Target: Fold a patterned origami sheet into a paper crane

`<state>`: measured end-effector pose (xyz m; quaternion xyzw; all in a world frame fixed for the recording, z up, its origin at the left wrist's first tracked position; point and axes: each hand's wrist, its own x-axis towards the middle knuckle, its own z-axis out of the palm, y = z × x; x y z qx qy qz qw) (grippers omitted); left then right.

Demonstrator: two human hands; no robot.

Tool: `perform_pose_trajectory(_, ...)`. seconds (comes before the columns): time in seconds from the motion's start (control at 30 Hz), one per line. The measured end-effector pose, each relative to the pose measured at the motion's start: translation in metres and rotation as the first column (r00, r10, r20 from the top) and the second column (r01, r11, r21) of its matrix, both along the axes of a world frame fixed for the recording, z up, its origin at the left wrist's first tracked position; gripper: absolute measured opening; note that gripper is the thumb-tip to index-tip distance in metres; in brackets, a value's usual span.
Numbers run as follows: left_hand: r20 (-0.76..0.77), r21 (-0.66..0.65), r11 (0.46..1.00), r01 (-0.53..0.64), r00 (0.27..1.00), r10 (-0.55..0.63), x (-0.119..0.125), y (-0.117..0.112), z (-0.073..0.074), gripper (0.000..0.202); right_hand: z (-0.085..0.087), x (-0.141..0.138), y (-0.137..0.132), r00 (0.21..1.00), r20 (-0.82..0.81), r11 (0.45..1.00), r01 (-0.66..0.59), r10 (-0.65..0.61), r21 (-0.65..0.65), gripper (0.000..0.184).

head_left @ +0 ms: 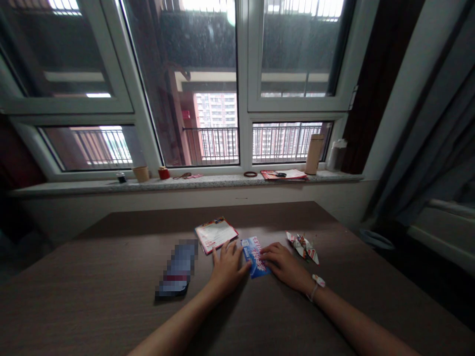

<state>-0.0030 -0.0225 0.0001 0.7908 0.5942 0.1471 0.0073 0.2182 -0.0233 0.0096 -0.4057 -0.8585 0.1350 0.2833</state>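
Observation:
A folded blue printed paper point(254, 257) with white and red lettering lies flat on the brown table point(111, 296). My left hand point(228, 264) rests at its left edge, fingers spread and thumb on or beside the paper. From the right, my right hand point(285, 264) lies with its stretched fingertips on the paper's right side. Behind my left hand is a small stack of printed sheets point(216, 233), white side up with red edges. Beyond my right hand sits a folded paper shape point(303, 246) with pointed ends.
A blurred-out, phone-like object point(178, 269) lies left of my left hand. On the windowsill point(208, 183) stand a paper cup point(141, 173), a red spool point(164, 172), black-handled scissors point(281, 174) on papers, a tan bottle point(314, 154) and a translucent bottle point(337, 155).

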Motion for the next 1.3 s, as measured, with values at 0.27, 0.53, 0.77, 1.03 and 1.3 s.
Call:
perform_pose_trajectory(0.27,0.010,0.038,0.999,-0.022,1.000,0.021,-0.001,0.001,-0.001,0.045,0.002,0.001,-0.003,0.997,0.031,0.997,0.070,-0.069,-0.021,0.046)
perform_pose_trajectory(0.53,0.038,0.060,0.998,0.000,0.999,-0.002,-0.001,-0.002,0.003,0.037,-0.003,-0.002,-0.001,0.994,0.059,0.995,0.092,-0.090,-0.036,0.039)
perform_pose_trajectory(0.77,0.045,0.005,1.000,0.021,0.999,-0.021,-0.001,-0.004,0.008,0.041,-0.002,-0.004,-0.003,0.996,0.046,0.993,0.083,-0.079,-0.083,0.034)
perform_pose_trajectory(1.03,0.059,0.044,0.999,0.025,0.998,-0.027,-0.001,-0.002,0.004,0.038,-0.010,-0.006,0.000,0.995,-0.022,0.993,0.093,-0.095,-0.079,0.022)
perform_pose_trajectory(1.3,0.120,0.039,0.997,0.064,0.990,-0.069,-0.004,0.000,0.005,0.038,-0.009,-0.011,-0.002,0.992,-0.054,0.991,0.111,-0.115,-0.071,0.020)
